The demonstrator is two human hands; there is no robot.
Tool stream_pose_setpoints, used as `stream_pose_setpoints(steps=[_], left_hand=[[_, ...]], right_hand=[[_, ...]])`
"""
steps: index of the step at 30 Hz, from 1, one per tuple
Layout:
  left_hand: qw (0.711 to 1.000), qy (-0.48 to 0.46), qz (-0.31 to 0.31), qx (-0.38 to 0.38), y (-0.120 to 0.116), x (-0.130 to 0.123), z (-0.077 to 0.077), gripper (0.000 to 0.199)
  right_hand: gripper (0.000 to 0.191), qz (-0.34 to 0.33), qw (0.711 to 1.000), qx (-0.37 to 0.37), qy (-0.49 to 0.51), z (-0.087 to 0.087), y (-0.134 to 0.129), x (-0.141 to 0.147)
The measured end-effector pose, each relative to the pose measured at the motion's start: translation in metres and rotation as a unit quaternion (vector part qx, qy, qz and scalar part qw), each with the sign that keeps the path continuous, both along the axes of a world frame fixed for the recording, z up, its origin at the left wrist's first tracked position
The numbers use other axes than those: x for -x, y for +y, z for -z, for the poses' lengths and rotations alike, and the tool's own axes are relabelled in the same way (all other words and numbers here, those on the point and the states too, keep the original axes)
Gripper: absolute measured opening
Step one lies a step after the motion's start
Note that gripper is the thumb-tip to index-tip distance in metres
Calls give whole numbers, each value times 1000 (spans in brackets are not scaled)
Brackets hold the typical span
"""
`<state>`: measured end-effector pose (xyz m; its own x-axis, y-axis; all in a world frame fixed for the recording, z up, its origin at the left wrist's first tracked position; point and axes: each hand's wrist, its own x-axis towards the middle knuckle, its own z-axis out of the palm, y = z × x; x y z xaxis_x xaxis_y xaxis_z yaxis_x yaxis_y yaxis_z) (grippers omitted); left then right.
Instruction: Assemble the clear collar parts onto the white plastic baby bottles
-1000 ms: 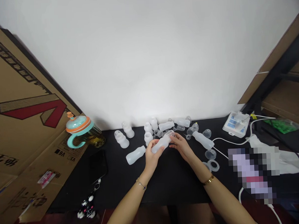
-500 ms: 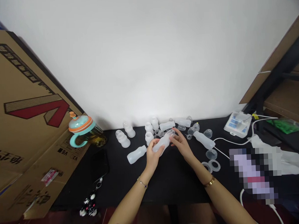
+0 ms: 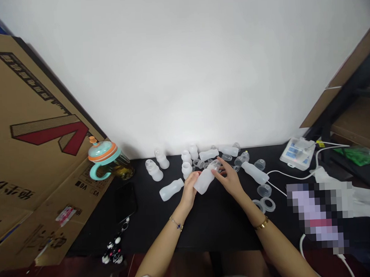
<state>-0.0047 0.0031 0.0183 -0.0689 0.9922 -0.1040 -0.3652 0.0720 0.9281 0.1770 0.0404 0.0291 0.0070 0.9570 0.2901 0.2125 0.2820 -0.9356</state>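
- I'm seeing a black tabletop [image 3: 213, 231] carrying:
- frosted plastic bottles [image 3: 171, 189], scattered
- a teal-and-orange sippy cup [image 3: 103, 153], left
- a black phone [image 3: 126, 202]
- clear rings [image 3: 268, 204]
- a white corded unit [image 3: 297, 154], right

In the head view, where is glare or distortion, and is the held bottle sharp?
Head view: the white wall glows almost featureless; the cardboard carton looks stretched by the wide lens; the translucent bottle is fairly sharp but low-contrast.
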Motion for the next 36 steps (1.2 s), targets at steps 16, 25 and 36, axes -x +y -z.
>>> stream_pose_setpoints(steps=[16, 25, 36], left_hand=[[985, -128, 111, -7, -5, -2, -1, 68], [971, -130, 180, -88, -7, 0, 0, 100], [963, -81, 229, -121, -4, 1, 7, 121]], right_hand=[[48, -33, 994, 94, -37, 11, 1, 7], [47, -45, 988, 145, 22, 11, 5, 7], [44, -70, 989, 126, 30, 13, 3, 8]])
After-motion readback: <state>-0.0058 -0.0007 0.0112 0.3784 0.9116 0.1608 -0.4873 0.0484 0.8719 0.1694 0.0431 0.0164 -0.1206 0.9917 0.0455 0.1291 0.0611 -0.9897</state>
